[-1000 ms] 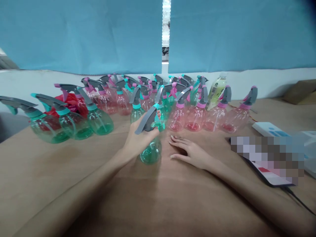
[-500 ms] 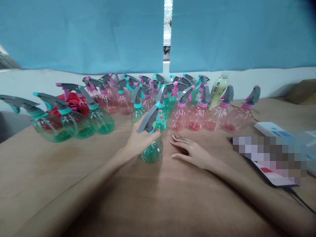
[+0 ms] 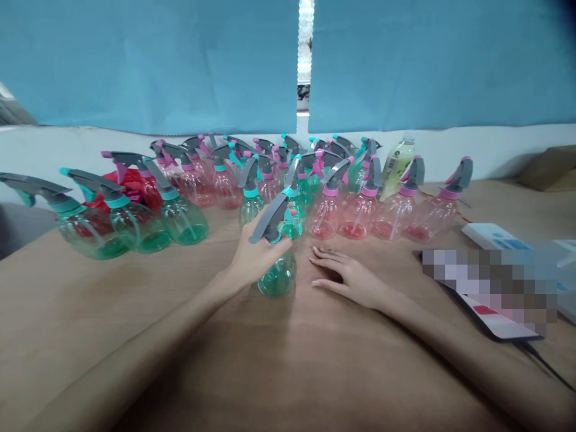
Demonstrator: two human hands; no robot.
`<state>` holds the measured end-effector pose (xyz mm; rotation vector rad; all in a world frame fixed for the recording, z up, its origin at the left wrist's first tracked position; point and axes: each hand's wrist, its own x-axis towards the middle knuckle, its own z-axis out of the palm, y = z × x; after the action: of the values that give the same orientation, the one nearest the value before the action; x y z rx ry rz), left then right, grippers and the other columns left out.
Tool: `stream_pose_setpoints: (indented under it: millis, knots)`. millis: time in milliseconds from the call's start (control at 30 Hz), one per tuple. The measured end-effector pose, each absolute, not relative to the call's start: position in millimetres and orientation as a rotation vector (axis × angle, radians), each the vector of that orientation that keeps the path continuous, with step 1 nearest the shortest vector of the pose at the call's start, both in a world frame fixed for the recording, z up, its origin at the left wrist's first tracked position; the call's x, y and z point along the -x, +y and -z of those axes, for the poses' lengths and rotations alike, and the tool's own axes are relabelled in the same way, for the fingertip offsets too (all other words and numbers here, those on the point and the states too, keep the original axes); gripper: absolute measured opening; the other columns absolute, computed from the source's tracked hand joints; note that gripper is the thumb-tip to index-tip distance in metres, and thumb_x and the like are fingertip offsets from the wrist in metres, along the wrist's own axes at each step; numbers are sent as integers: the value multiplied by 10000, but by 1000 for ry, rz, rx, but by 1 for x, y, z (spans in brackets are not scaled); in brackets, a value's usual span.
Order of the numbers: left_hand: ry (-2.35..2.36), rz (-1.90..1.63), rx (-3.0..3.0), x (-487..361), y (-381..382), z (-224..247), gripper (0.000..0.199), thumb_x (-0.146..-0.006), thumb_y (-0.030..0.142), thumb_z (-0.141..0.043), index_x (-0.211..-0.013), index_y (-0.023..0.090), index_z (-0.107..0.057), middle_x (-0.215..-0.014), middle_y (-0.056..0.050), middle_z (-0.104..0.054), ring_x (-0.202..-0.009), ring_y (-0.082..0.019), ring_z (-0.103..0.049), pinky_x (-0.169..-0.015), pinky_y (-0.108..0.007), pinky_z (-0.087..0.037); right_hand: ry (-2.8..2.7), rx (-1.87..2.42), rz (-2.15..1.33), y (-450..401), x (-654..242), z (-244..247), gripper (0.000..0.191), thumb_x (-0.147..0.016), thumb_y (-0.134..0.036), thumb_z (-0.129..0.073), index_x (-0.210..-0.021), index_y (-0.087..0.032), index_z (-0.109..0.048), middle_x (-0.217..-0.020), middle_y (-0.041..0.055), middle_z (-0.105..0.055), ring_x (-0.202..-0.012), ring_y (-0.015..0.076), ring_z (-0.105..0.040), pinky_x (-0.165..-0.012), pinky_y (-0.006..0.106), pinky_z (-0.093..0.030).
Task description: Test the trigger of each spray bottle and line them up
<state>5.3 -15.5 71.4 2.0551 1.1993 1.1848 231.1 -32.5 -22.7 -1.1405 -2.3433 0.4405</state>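
1. Clamping the left hand's (image 3: 249, 255) grip around the neck of a green spray bottle (image 3: 275, 281) near the table's (image 3: 315, 372) middle, perhaps with its base touching down, though hard to tell.
2. Resting the right hand (image 3: 357, 283) on the table, just right of that bottle, fingers and thumb apart.
3. Facing four pink spray bottles (image 3: 323, 223) lined up beyond the right hand, with three green spray bottles (image 3: 185, 221) farther left.
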Motion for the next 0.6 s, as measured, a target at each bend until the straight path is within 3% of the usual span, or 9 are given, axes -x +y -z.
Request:
stream_pose_setpoints:
  millis: [267,600]
  knots:
    - [1188,-1192,-2078,-6,-14,-72,519,-720,120,-543,-1220,258,-535,-1035,-25,-665,-780,-174,-604,-776,-322,-468,-2356,1147,-422,-33,-230,20,573,-870,-580,-510,-1337,-248,-534,-1438,65,-467,-1353,271,-395,-1114,505,-338]
    - [1225,-1248,-2122,-8,-15,-73,332,-700,122,-548,-1009,238,-585,-917,-2,-666,-687,-145,-574,-726,-291,-472,-2377,1143,-396,-32,-231,22,575,-878,-571,-504,-1322,-209,-550,-1446,82,-455,-1355,262,-394,-1120,482,-334]
